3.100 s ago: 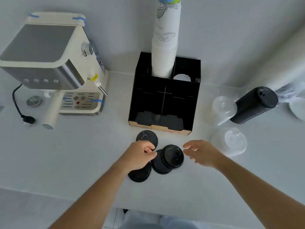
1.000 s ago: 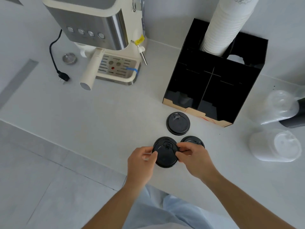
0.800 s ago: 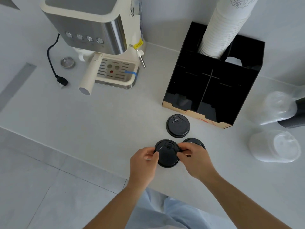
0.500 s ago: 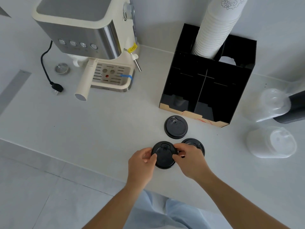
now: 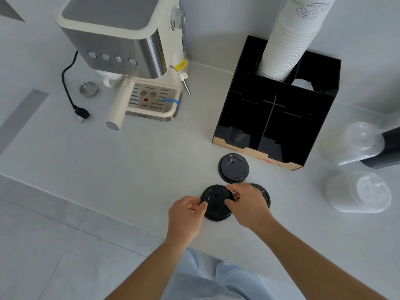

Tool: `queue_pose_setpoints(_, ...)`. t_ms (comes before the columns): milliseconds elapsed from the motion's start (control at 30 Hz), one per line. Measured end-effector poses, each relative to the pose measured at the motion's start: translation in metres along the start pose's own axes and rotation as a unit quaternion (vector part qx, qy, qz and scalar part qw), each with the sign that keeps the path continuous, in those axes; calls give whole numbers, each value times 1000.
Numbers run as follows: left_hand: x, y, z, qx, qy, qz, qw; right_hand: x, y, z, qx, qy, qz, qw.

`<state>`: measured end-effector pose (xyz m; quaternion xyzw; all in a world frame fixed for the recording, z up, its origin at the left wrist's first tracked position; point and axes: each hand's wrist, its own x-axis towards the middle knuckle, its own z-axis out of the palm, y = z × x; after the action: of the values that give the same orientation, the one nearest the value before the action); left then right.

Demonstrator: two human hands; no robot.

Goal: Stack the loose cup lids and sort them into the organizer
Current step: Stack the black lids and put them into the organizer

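Observation:
A stack of black cup lids (image 5: 216,204) lies near the counter's front edge. My left hand (image 5: 186,215) pinches its left rim and my right hand (image 5: 249,204) grips its right side and top edge. Another black lid (image 5: 265,194) peeks out from behind my right hand. A single black lid (image 5: 233,168) lies flat just beyond, in front of the black organizer (image 5: 281,122). The organizer's two front compartments look dark and open; a tall stack of white paper cups (image 5: 292,40) stands in its back left slot.
A cream espresso machine (image 5: 129,50) stands at the back left with its portafilter handle, a loose plug (image 5: 81,113) and a small metal disc (image 5: 88,88) beside it. Clear plastic lid stacks (image 5: 359,193) and a black cylinder (image 5: 387,148) lie at the right.
Both hands have stayed on the lid stack, with my fingers shifting slightly around its rim. The view has drifted a little; the other lids have not moved.

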<state>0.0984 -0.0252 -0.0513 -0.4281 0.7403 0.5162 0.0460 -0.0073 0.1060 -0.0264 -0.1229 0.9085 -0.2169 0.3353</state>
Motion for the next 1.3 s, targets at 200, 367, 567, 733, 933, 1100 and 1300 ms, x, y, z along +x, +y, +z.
queue_pose_setpoints(200,1,3,4,-1,0,-8,1000,5,-4,0,-55,-20,-5,998)
queue_pose_setpoints(367,2,2,0,27,-3,-17,999,5,-8,2,-51,-30,-7,998)
queue_pose_setpoints(567,7,3,2,92,-20,3,996,5,-8,7,-36,-36,1,999)
queue_pose_setpoints(733,11,11,2,89,-43,-16,995,6,-13,11,-14,-35,22,999)
queue_pose_setpoints(933,16,6,-5,57,-74,-34,995,2,-10,9,64,-43,42,996)
queue_pose_setpoints(1100,12,11,-13,35,-107,-39,993,-4,-3,1,152,-17,56,987)
queue_pose_setpoints(1300,17,39,-16,2,-144,-30,989,-14,16,-8,264,2,88,961)
